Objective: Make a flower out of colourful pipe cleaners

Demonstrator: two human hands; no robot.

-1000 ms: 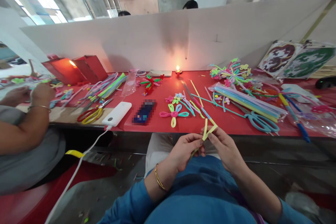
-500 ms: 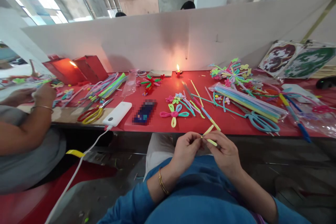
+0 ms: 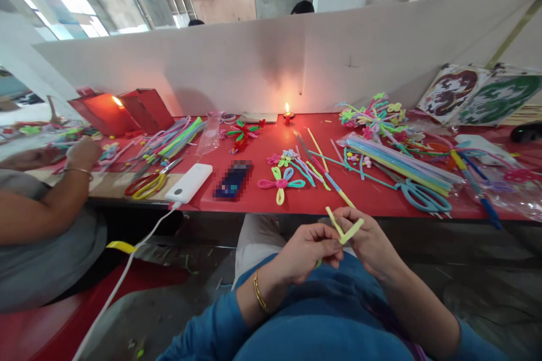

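Between my hands, just in front of the table edge, is a pale yellow pipe cleaner bent into a V. My left hand pinches it near the bend, thumb and fingers pressed together. The fingers of my right hand are closed round it behind one arm of the V, partly hidden by it. On the table beyond lies a pipe-cleaner flower with pink, green, blue and yellow loops. Beside it are cut pipe cleaners and a lilac-and-yellow one that reaches the edge near my right hand.
A lit candle burns at the back. Blue-handled scissors and bundled pipe cleaners lie right. A phone, a corded white power bank and red-and-yellow-handled scissors lie left. A co-worker's hand is farther left.
The yellow pipe cleaner has turned, its V now pointing down toward me. My left hand has rolled over and shifted slightly lower; my right hand has changed its hold. The co-worker's hand moved right.
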